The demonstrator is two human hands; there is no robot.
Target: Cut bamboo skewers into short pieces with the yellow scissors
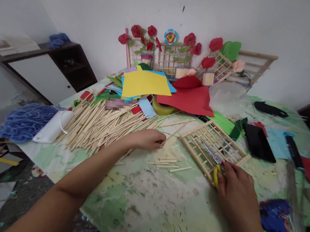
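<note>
My left hand is closed with a thin wooden stick pinched between thumb and fingers. That stick points up and to the right, towards a wooden lattice lying on the table. In my right hand are scissors with yellow handles; their blades reach over the lattice, and whether they touch it I cannot tell. Several short cut stick pieces lie on the table between my hands. Left of my left hand spreads a big heap of long wooden sticks.
Yellow paper and red paper lie behind the sticks, near a tape roll. A blue glue gun rests at right, by a black tablet-like object. Lattices with paper flowers stand against the wall. Blue yarn sits at left.
</note>
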